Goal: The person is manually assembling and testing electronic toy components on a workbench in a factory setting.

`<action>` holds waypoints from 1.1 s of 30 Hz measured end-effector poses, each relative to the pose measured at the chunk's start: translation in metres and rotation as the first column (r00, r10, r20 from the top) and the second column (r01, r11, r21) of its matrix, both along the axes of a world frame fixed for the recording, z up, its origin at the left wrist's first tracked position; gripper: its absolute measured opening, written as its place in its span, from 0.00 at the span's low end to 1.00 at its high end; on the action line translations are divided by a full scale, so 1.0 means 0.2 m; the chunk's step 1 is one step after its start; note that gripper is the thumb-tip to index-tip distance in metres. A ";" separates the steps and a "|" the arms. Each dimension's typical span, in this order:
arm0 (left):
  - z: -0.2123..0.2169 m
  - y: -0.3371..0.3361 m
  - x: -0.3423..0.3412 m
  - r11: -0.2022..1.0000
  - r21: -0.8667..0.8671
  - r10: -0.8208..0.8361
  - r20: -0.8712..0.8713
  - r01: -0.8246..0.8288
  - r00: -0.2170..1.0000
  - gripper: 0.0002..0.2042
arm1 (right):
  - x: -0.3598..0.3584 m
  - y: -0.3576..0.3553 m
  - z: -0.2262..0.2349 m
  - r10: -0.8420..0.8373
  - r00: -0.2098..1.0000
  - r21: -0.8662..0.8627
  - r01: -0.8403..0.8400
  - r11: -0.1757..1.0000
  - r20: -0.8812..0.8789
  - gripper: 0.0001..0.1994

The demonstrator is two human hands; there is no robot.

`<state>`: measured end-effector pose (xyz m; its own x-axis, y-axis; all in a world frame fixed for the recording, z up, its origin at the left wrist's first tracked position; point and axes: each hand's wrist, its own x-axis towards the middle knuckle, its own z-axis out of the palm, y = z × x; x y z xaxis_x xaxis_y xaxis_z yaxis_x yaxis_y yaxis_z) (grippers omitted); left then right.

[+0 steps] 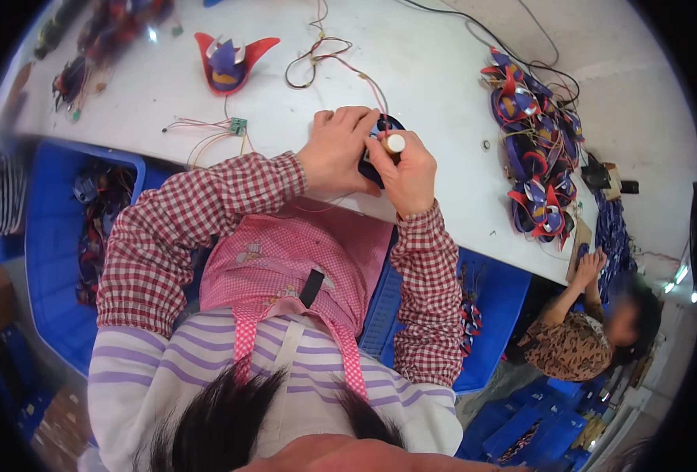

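Observation:
In front of me on the white table (435, 86), my left hand (338, 149) is curled over a dark blue rounded part (394, 123) and holds it against the surface. My right hand (408, 175) grips an upright tool with a pale round handle end (394, 143); its tip is hidden over the part. A red and black wire (364, 76) runs down from the far side to the two hands. To the left lie a small green circuit board (238, 126) with thin wires and a purple and red winged piece (225, 67).
A heap of purple and red pieces (533, 157) lies along the table's right side, with blurred ones (108, 35) at the far left. Blue bins (57, 259) holding parts stand below the table edge. Another person (577, 334) works at the right corner.

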<state>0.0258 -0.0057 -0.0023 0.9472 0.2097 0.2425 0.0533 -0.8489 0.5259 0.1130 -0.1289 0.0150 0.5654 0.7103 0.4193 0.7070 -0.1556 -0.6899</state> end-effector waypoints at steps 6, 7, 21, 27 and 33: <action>-0.04 0.00 -0.03 0.999 -0.031 0.042 -0.060 -0.044 0.997 0.55 | -0.09 -0.04 -0.01 -0.027 0.979 0.109 0.005 0.994 0.201 0.07; -0.05 0.00 -0.04 0.998 -0.013 0.054 -0.001 -0.054 0.999 0.53 | -0.05 -0.06 0.01 -0.057 0.985 0.110 0.039 0.993 0.165 0.07; -0.11 0.85 -0.62 0.779 -0.190 0.627 0.221 -0.598 0.747 0.42 | 0.36 -0.04 -0.03 -0.431 0.890 0.043 0.429 0.902 0.146 0.21; -0.08 0.85 -0.54 0.779 -0.053 0.627 0.092 -0.624 0.774 0.43 | -0.42 0.41 0.10 0.217 0.966 -0.070 -0.209 0.975 0.141 0.22; -0.03 0.84 -0.49 0.776 -0.261 0.590 -0.018 -0.574 0.807 0.39 | -0.64 0.72 -0.18 0.171 0.937 -0.402 -0.035 0.915 0.306 0.16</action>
<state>-0.0727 0.1631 -0.0087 0.6103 0.7755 0.1618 0.4564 -0.5111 0.7283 -0.0144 0.0157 -0.0216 0.3582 0.8998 0.2490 0.9082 -0.2741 -0.3163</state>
